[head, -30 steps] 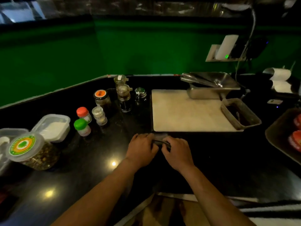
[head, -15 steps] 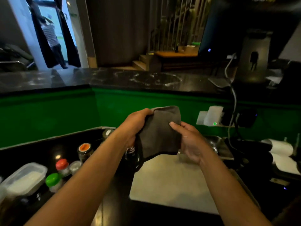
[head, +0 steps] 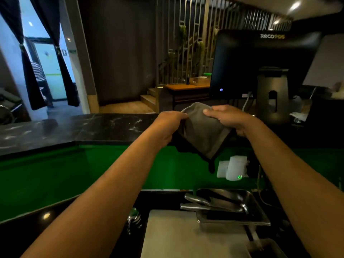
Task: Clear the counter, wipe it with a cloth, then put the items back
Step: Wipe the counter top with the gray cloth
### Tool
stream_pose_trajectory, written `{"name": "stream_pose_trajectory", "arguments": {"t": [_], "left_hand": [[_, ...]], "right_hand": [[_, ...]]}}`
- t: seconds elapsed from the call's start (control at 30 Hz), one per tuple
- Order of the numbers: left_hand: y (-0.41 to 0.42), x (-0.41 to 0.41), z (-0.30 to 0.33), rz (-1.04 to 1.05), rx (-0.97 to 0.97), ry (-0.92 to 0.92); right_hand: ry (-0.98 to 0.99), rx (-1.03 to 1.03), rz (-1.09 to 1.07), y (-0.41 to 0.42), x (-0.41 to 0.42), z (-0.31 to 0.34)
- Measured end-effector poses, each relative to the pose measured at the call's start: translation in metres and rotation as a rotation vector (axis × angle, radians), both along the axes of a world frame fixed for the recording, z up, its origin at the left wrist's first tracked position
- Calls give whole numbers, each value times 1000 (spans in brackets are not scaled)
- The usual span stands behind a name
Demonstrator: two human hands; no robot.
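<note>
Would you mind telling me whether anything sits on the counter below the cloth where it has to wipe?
Yes: the cutting board and steel tray lie on the counter under the cloth.

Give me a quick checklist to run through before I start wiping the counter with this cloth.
1. Cloth in hand: ok. The left hand and the right hand each grip the grey cloth, held up in the air.
2. Cloth spread out: not ok. It hangs bunched between the hands.
3. Counter cleared: not ok. The white cutting board and the steel tray are on the lower counter.
4. Tray emptied: not ok. Metal tongs lie on it.
5. Small items moved: not ok. A shiny shaker stands left of the board.
6. Cloth damp or clean: cannot tell.
</note>
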State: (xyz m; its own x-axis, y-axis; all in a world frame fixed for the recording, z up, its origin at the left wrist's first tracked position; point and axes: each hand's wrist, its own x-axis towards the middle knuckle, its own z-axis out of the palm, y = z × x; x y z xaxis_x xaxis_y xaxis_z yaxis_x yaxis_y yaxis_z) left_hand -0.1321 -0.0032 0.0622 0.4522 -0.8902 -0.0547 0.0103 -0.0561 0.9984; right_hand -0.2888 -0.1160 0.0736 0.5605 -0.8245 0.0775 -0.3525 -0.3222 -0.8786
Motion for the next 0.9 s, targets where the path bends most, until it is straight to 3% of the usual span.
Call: {"name": "stream_pose_trajectory", "arguments": {"t": [0.07,0.13,0.2,0.27,0.37,0.53,0.67,0.8,0.9], "left_hand": [[-18,13,-5,69,-12,-205],[-26,32,-23,146,58,-693],[-29,56,-44,216,125,-1109],[-36,83,-57,230,135,-1261],[-52,110,-62,168,176,-1287],[-81,122,-72,134,256,-1308],[-94,130,-78,127,257,-1353],[-96,130,-81,170,270,-1355],[-97,132,-80,168,288,-1343]], "right_hand": [[142,-220,-62,-31,17,-4],[349,-549,-165,-53,34,-25],[376,-684,-30,-53,45,-56],[476,-747,187,-46,45,-82],[689,-754,322,-48,42,-95],[693,-558,437,-91,71,-80],[733,-508,294,-173,121,-80],[943,-394,35,-261,162,-83],[917,-427,-49,-241,167,-78]]}}
